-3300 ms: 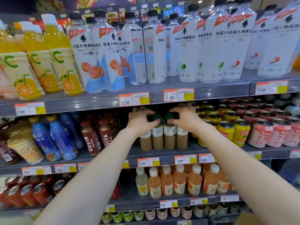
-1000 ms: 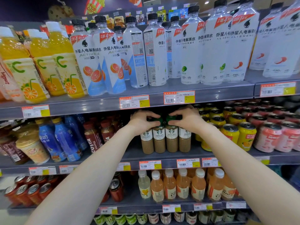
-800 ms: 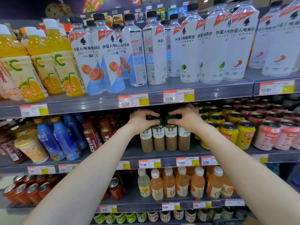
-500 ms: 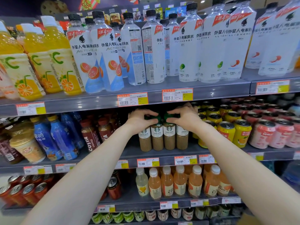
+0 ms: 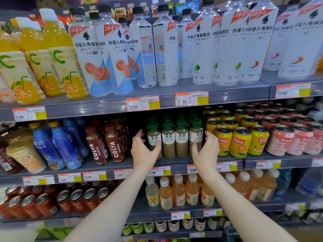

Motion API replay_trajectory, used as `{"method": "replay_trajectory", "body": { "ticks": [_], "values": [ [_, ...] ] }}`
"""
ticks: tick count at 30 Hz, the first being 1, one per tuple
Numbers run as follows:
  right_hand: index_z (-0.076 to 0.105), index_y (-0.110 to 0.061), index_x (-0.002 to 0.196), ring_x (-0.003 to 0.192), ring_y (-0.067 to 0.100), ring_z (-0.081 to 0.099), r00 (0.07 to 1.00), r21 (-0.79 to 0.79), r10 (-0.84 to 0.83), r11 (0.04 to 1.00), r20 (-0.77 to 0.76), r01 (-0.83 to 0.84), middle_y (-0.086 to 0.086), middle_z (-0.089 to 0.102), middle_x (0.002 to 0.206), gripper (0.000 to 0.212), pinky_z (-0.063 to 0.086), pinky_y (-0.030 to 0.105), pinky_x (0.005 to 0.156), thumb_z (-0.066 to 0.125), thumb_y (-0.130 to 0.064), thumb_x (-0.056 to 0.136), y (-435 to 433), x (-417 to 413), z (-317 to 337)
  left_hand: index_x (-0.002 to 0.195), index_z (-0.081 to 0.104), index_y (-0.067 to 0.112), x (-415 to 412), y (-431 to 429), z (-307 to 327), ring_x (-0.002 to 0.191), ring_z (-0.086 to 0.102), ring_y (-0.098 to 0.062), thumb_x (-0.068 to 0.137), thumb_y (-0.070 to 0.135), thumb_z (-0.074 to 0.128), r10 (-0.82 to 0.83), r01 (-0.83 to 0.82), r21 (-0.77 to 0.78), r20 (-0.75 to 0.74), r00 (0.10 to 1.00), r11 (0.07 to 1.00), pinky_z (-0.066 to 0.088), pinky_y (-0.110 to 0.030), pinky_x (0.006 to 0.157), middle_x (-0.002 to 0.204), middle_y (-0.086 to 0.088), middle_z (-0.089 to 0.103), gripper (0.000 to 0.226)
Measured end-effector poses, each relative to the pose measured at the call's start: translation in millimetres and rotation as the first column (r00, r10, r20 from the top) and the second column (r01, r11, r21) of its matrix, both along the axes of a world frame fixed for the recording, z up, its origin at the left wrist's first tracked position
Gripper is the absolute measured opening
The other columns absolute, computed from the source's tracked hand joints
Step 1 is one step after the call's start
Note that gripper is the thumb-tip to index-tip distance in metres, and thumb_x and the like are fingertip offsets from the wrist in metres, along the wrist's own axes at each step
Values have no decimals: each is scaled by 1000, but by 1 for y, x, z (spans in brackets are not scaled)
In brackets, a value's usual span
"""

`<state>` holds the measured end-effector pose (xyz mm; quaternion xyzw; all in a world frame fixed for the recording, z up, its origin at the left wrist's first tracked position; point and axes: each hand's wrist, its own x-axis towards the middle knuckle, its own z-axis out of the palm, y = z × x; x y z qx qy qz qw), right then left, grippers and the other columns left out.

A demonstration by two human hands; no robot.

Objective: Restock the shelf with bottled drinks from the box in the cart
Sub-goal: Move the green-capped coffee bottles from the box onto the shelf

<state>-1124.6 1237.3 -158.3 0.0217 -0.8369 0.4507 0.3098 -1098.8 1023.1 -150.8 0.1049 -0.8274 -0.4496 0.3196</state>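
Several orange juice bottles (image 5: 43, 63) crowd the left end of the top shelf (image 5: 87, 109), with tall white electrolyte water bottles (image 5: 201, 49) running on to the right of them. One level down, on the middle shelf (image 5: 125, 163), a milk tea cup (image 5: 26, 154) stands at the far left, then blue bottles (image 5: 59, 147), then two brown Costa coffee bottles (image 5: 106, 144). Just right of those, the left hand (image 5: 144, 151) is raised in front of the shelf, fingers spread and loosely curved, gripping nothing. Its thumb lies across the lower part of the leftmost latte bottle in this view; whether it touches cannot be told. The latte bottles (image 5: 174, 140), green-capped and upright, stand four across at the shelf front with more rows behind them, between the two hands. The right hand (image 5: 206, 151) mirrors the left on the far side, fingers spread, holding nothing, close by the rightmost bottle. Yellow cans (image 5: 241, 142) come next, just beside that hand, and pink cans (image 5: 293, 142) follow toward the right edge. On the shelf below, red cans (image 5: 28, 203) sit at the left and pale orange drink bottles (image 5: 178, 191) stand under the hands.
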Motion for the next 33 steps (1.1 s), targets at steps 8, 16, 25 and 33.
{"method": "replay_trajectory", "body": {
  "ticks": [8, 16, 25, 33],
  "values": [
    [48, -18, 147, 122, 16, 56, 970, -157, 151, 980, 188, -122, -1, 62, 134, 55, 42, 26, 97, 68, -17, 95, 3, -2, -2, 140, 48, 18, 1, 20, -20, 121, 57, -23, 87, 32, 75, 7, -20, 89, 141, 990, 996, 50, -47, 102, 129, -3, 57, 61],
    [49, -23, 142, 124, 16, 58, 971, -198, 149, 974, 187, -111, -3, 64, 132, 56, 52, 38, 102, 74, -22, 92, 4, -7, -10, 141, 49, 18, 5, 18, -18, 109, 53, -8, 93, 28, 74, -22, 1, 132, 157, 987, 991, 42, -26, 91, 123, 7, 58, 55],
    [54, -11, 134, 119, 23, 54, 987, -139, -13, 990, 157, 35, 6, 57, 125, 56, 50, 38, 100, 79, -27, 86, 2, -3, -10, 148, 43, 19, 8, 10, -21, 128, 55, -16, 87, 38, 80, 7, -25, 94, 191, 982, 995, 49, -37, 105, 143, 2, 55, 74],
    [66, -10, 120, 111, 19, 57, 970, 140, 244, 961, -14, -240, 1, 64, 113, 26, 44, 28, 95, 68, -15, 94, -42, 39, -18, 146, 48, 12, 39, -29, -21, 129, 53, -23, 97, 33, 65, 94, -42, -294, 164, 982, 955, 46, -38, 107, 142, -7, 55, 56]
  ]
}}
